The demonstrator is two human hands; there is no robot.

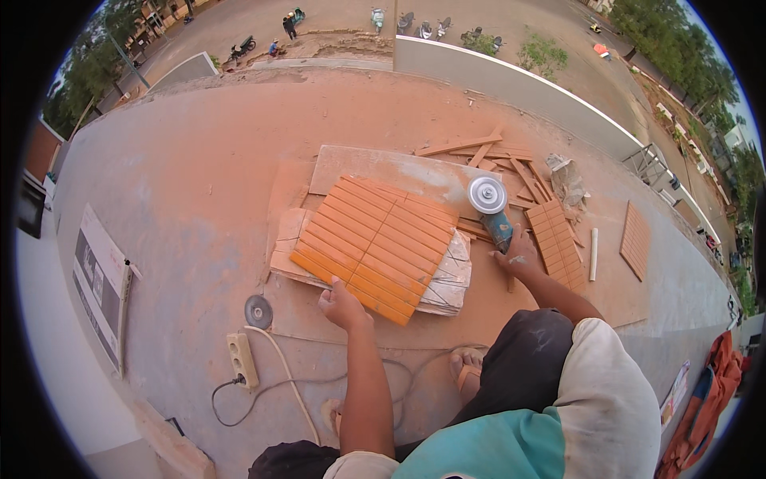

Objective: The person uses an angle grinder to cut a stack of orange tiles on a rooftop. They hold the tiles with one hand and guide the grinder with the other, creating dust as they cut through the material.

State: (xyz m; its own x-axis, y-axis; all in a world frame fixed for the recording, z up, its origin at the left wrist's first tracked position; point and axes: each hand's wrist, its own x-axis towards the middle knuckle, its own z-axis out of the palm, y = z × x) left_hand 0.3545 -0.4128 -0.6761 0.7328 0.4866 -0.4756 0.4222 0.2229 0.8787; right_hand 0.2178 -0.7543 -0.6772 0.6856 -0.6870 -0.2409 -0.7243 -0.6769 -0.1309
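An orange grooved tile (375, 239) rests on a stack of pale slabs (448, 279), with a dark line across its grooves. My left hand (345, 306) grips its near edge, one digit on top; the other fingers are partly hidden. To the right, my right hand (520, 255) is wrapped around the blue-green body of an angle grinder (499, 229). The grinder's round disc (487, 195) faces up, just beyond the tile's right corner and apart from it. Whether the disc spins, I cannot tell.
Cut tile strips (519, 172) lie heaped at the far right, near another grooved tile (556, 243). A loose dark disc (258, 311), a power strip (242, 359) and a trailing cable (307, 382) lie near my left arm. A low wall (527, 92) borders the dusty floor.
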